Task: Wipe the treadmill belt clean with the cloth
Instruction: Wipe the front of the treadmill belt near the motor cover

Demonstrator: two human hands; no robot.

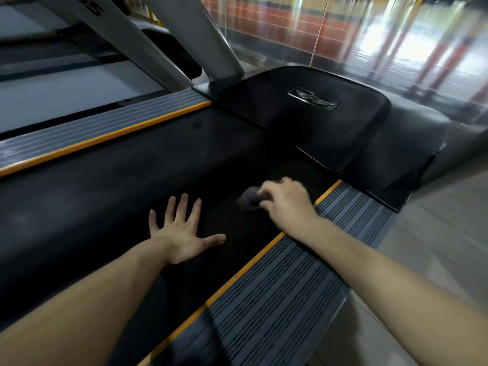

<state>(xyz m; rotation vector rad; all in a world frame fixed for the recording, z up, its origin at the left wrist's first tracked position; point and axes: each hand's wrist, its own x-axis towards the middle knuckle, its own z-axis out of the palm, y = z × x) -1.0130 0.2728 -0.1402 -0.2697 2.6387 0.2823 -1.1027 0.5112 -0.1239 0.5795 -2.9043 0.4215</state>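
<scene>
Right hand (286, 200) grips a dark cloth (250, 199) on the treadmill belt (118, 180), near the motor cover (303, 120); left hand (182, 231) rests flat, fingers spread; ribbed side rail (290, 281) at right.

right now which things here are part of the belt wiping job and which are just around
In the job:
cloth, held in the right hand
treadmill belt
left hand, flat on the belt

Just around:
motor cover
ribbed side rails
grey uprights
glass wall
</scene>
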